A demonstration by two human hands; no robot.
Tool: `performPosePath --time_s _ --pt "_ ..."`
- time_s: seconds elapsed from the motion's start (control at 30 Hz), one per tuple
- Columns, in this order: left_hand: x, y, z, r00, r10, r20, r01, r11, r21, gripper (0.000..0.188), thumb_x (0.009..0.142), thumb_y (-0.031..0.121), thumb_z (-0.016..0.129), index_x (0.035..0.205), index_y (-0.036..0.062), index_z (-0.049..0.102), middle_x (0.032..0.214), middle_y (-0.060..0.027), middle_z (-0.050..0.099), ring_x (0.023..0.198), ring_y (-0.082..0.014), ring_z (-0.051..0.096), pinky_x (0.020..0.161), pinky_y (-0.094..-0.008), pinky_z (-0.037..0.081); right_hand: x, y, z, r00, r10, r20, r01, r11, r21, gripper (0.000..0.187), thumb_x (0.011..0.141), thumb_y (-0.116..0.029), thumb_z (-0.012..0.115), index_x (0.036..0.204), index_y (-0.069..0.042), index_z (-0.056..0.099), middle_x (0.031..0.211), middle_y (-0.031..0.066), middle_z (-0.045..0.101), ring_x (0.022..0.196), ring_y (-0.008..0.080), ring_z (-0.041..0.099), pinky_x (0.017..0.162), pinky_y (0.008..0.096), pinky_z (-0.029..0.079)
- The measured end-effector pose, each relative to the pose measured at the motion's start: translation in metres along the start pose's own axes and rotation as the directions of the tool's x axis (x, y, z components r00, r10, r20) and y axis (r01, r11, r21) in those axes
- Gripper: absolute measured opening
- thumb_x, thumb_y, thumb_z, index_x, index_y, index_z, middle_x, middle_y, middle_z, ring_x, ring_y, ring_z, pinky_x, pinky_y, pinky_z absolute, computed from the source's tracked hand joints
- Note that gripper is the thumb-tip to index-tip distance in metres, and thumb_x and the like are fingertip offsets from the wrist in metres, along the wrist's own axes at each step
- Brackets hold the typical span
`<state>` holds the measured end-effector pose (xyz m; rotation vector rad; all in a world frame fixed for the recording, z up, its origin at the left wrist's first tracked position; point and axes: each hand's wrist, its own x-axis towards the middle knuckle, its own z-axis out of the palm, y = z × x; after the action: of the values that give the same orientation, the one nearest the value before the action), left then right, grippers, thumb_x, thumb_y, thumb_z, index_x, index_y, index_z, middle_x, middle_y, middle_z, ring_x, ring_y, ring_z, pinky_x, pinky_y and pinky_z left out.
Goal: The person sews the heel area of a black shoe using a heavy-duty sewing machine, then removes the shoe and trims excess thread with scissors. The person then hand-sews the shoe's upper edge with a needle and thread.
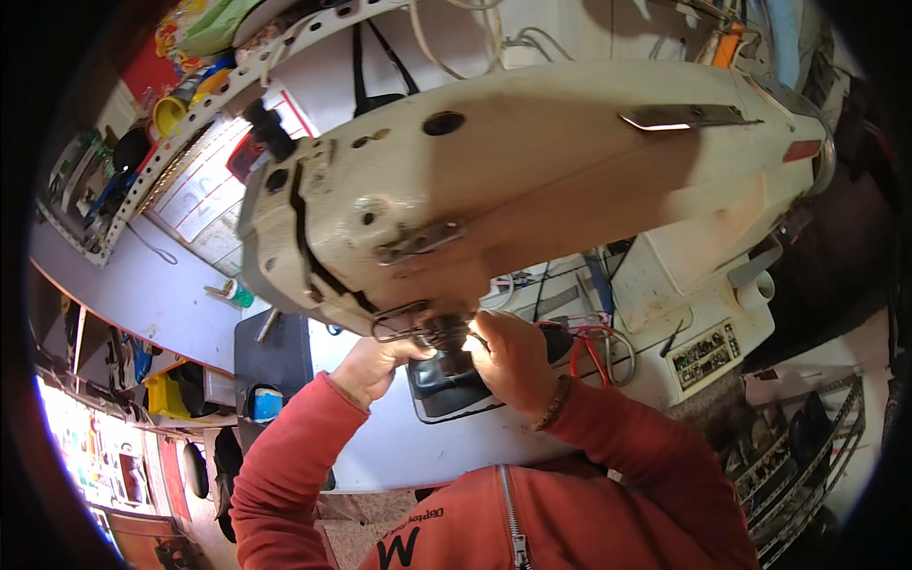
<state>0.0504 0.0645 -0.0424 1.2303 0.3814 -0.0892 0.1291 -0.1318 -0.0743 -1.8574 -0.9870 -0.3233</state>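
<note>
Cream sewing machine [532,171] hiding hands (fingertips unseen)

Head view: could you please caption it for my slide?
Both hands, left hand and right hand, work under the cream sewing machine head.

Both hands, left hand [372,361] and right hand [510,359], are raised close together, fingers curled.

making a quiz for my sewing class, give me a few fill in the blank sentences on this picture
1. Both hands work under the head of a cream-coloured ____ machine.
2. The person's sleeves are ____ in colour.
3. A beaded bracelet sits on the ____ wrist.
4. The left hand and right hand meet over a dark ____ plate set in the white table.

Missing words: sewing; red; right; metal
</note>
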Motion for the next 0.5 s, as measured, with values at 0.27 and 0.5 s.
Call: performPosePath --time_s 0.27,0.5 --pt "0.002 0.0 -0.005 0.997 -0.075 -0.033 0.075 0.997 0.009 0.03 0.079 -0.004 0.068 0.108 0.002 0.064 0.096 -0.0061 0.068 0.086 -0.0169 0.066 0.079 -0.029 0.054 -0.054 0.088 -0.076 0.976 0.076 -0.203 -0.117 0.973 -0.201 0.011 0.085 -0.005 0.058 0.096 -0.002 0.059 0.091 0.0124 0.058 0.081 0.0342 0.058 0.073 0.04 0.049" --pt "0.002 -0.002 -0.004 0.998 -0.049 -0.05 0.052 0.996 0.067 0.013 0.089 0.009 0.066 0.101 0.0071 0.064 0.089 -0.0018 0.066 0.077 -0.0135 0.064 0.069 -0.0282 0.055 -0.108 0.107 -0.076 0.971 -0.01 0.24 0.103 0.919 -0.38 0.011 0.082 -0.012 0.062 0.091 -0.005 0.062 0.088 0.0075 0.057 0.087 0.0272 0.058 0.072 0.0365 0.05"
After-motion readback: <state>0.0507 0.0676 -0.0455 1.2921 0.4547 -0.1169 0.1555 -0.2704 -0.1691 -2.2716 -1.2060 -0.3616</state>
